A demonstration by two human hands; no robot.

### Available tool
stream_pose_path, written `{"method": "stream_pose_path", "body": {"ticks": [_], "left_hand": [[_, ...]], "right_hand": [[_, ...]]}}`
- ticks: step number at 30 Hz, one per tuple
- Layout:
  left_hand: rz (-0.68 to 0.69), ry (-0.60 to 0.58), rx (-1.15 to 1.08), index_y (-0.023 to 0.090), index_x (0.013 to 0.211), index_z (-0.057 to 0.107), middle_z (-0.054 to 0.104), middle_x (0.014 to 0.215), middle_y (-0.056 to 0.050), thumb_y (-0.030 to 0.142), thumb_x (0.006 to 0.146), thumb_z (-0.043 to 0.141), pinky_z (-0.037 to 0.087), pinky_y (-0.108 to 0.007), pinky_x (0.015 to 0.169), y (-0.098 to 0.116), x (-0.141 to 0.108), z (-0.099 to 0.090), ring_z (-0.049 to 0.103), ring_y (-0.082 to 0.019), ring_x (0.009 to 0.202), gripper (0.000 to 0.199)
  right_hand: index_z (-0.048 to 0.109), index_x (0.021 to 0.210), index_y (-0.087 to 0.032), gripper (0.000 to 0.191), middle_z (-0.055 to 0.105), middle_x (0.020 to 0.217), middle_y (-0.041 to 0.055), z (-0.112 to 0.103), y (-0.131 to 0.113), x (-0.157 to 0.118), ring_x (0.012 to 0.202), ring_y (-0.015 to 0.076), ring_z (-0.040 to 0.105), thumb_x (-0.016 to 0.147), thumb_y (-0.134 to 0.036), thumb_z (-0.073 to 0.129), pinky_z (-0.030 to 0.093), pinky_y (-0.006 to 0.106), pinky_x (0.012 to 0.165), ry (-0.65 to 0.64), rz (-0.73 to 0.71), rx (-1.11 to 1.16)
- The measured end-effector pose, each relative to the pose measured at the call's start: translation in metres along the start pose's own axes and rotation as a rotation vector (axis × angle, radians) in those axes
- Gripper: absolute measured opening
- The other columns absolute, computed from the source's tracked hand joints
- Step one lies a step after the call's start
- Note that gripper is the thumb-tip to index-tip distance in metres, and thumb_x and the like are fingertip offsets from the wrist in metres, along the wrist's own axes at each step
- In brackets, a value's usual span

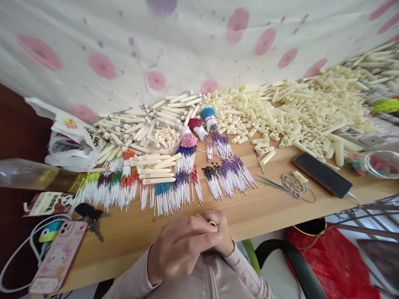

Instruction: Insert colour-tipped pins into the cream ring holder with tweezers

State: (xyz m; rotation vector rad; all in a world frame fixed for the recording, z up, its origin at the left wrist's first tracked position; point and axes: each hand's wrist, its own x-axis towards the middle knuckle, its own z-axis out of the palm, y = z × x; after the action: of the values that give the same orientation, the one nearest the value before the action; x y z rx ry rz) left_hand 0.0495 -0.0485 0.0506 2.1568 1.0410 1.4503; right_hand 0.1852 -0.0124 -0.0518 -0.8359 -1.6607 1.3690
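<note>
My left hand is closed, thumb and forefinger pinched close against a small pen part. Only its round pale end, with dark and red spots, shows between the fingers. Closed around the same piece from the right is my right hand; most of what it grips is hidden. Just beyond the hands lie rows of pen refills with coloured tips, among them purple refills, black refills and teal refills. Cream pen barrels are stacked behind them.
A heap of cream pen parts spreads along the curtain. Bundled blue-tipped refills stand upright. To the right are tweezers, rubber bands and a black phone. Keys and a pink phone lie left.
</note>
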Motion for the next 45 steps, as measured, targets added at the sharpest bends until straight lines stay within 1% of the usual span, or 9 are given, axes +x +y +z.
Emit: {"method": "stream_pose_path", "body": {"ticks": [10, 16, 20, 25, 29, 31, 35, 39, 45], "left_hand": [[-0.030, -0.053, 0.014, 0.013, 0.121, 0.064, 0.075, 0.100, -0.013, -0.005, 0.088, 0.056, 0.059, -0.029, 0.080, 0.000, -0.004, 0.005, 0.071, -0.018, 0.095, 0.038], [-0.086, -0.034, -0.013, 0.011, 0.121, 0.064, 0.076, 0.100, -0.015, -0.002, 0.083, 0.062, 0.059, -0.041, 0.090, 0.001, -0.006, 0.004, 0.070, -0.023, 0.097, 0.040], [-0.116, 0.062, 0.017, 0.011, 0.120, 0.064, 0.076, 0.095, -0.012, 0.000, 0.083, 0.062, 0.060, -0.040, 0.086, -0.001, -0.006, 0.000, 0.071, -0.021, 0.089, 0.039], [-0.134, 0.195, 0.281, 0.016, 0.105, 0.069, 0.077, 0.084, -0.005, -0.003, 0.082, 0.064, 0.061, -0.035, 0.083, -0.011, -0.014, -0.022, 0.072, -0.018, 0.081, 0.030], [-0.346, 0.340, 0.614, 0.020, 0.094, 0.072, 0.079, 0.084, -0.003, 0.008, 0.087, 0.068, 0.059, -0.028, 0.075, -0.028, -0.037, -0.061, 0.074, -0.017, 0.076, 0.014], [-0.516, 0.357, 0.780, 0.020, 0.092, 0.074, 0.080, 0.082, -0.003, 0.020, 0.091, 0.066, 0.058, -0.029, 0.075, -0.039, -0.051, -0.082, 0.074, -0.018, 0.075, 0.008], [-0.865, 0.299, 0.976, 0.019, 0.087, 0.074, 0.080, 0.082, -0.006, 0.035, 0.090, 0.061, 0.055, -0.030, 0.070, -0.060, -0.073, -0.109, 0.073, -0.021, 0.071, 0.021], [-1.026, 0.213, 1.028, 0.018, 0.082, 0.073, 0.077, 0.077, -0.006, 0.027, 0.086, 0.061, 0.049, -0.030, 0.057, -0.081, -0.082, -0.117, 0.069, -0.021, 0.060, 0.015], [-1.127, 0.157, 1.034, 0.018, 0.084, 0.071, 0.074, 0.085, -0.009, 0.030, 0.087, 0.059, 0.048, -0.032, 0.064, -0.103, -0.078, -0.112, 0.070, -0.027, 0.078, 0.017]], "right_hand": [[0.022, 0.055, -0.024, 0.058, 0.020, 0.050, -0.0109, 0.001, 0.008, -0.005, 0.044, 0.0077, 0.020, 0.099, -0.048, 0.052, 0.018, 0.025, 0.045, 0.007, -0.011, 0.017], [0.027, 0.057, -0.024, 0.059, 0.020, 0.051, -0.0119, 0.001, 0.011, -0.006, 0.042, 0.0071, 0.022, 0.095, -0.062, 0.052, 0.021, 0.022, 0.044, 0.002, -0.032, 0.020], [0.027, 0.056, -0.024, 0.055, 0.024, 0.051, -0.0104, -0.001, 0.009, -0.005, 0.043, 0.0074, 0.024, 0.096, -0.053, 0.050, 0.021, 0.024, 0.045, 0.006, -0.020, -0.023], [0.025, 0.055, -0.024, 0.047, 0.026, 0.050, -0.0081, -0.002, 0.001, -0.002, 0.044, 0.0079, 0.026, 0.092, -0.035, 0.052, 0.020, 0.026, 0.045, 0.016, -0.013, -0.096], [0.022, 0.057, -0.024, 0.047, 0.023, 0.051, -0.0082, 0.002, -0.004, 0.002, 0.043, 0.0082, 0.026, 0.093, -0.028, 0.052, 0.021, 0.026, 0.044, -0.003, -0.030, -0.122], [0.022, 0.058, -0.024, 0.047, 0.024, 0.051, -0.0081, 0.006, -0.005, 0.005, 0.043, 0.0083, 0.027, 0.093, -0.027, 0.053, 0.021, 0.025, 0.044, -0.030, -0.046, -0.128], [0.023, 0.059, -0.024, 0.046, 0.025, 0.052, -0.0079, 0.013, -0.001, 0.009, 0.044, 0.0084, 0.028, 0.094, -0.026, 0.053, 0.022, 0.025, 0.045, -0.067, -0.070, -0.148], [0.024, 0.061, -0.024, 0.045, 0.027, 0.052, -0.0078, 0.016, 0.004, 0.010, 0.044, 0.0088, 0.030, 0.094, -0.026, 0.055, 0.023, 0.026, 0.045, -0.068, -0.076, -0.184], [0.024, 0.060, -0.024, 0.046, 0.029, 0.050, -0.0075, 0.016, 0.005, 0.009, 0.042, 0.0094, 0.031, 0.094, -0.025, 0.055, 0.024, 0.027, 0.043, -0.067, -0.081, -0.236]]}}
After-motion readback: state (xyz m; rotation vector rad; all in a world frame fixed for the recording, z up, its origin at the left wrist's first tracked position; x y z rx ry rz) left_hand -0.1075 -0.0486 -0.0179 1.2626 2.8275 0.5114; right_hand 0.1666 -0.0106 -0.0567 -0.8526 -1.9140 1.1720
